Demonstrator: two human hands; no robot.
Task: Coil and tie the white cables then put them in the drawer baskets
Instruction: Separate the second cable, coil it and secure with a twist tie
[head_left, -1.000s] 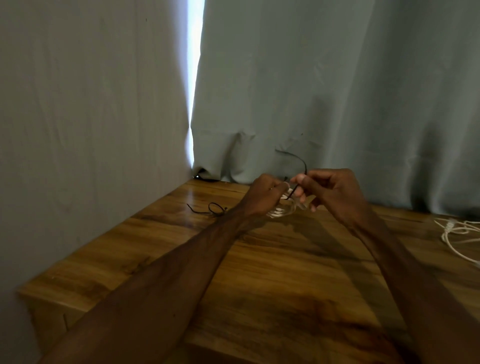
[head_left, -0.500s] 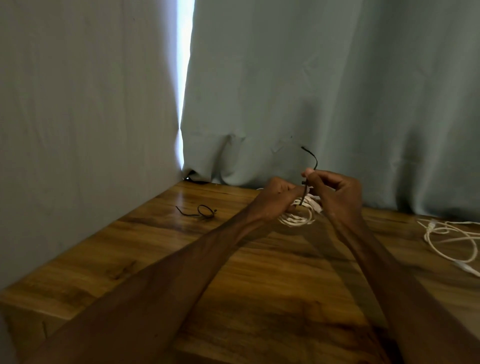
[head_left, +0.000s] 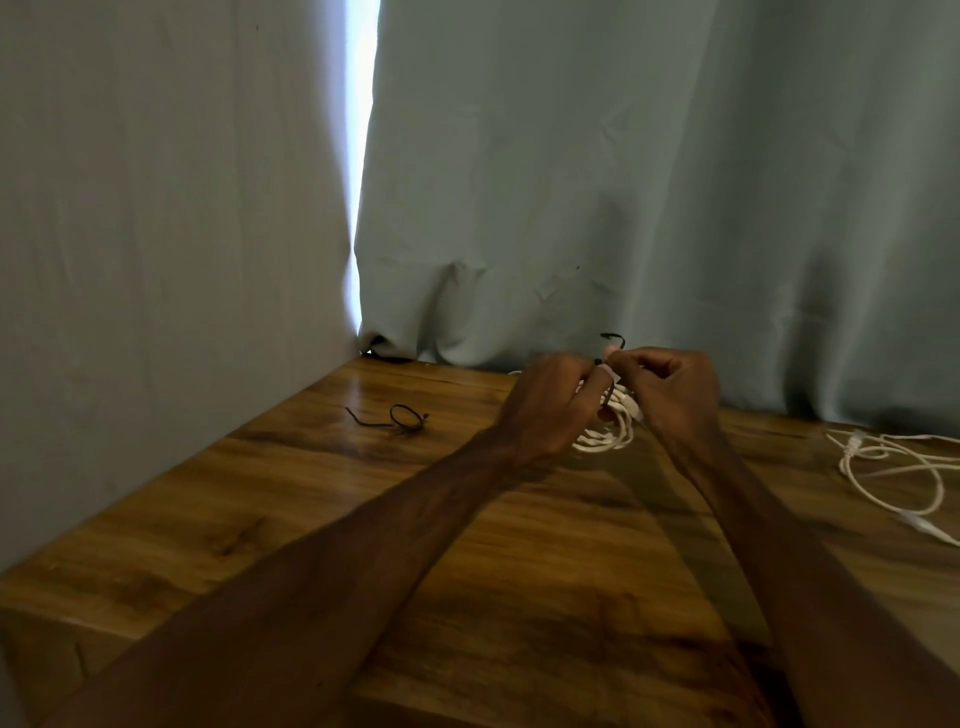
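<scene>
Two black ties show. A spare tie (head_left: 408, 418) lies looped on the wooden table (head_left: 260, 493) at left, well apart from the work. Next, the left hand (head_left: 550, 410) curls round the coiled white cable (head_left: 608, 439), held low over the table with its loops sagging downward. The cable looks light, limp and springy, so gripping across the gathered strands seems best. The right hand (head_left: 670, 395) pinches the black tie (head_left: 615, 340), whose tail curls upward. Far right, a loose white cable (head_left: 883, 467) sprawls uncoiled.
</scene>
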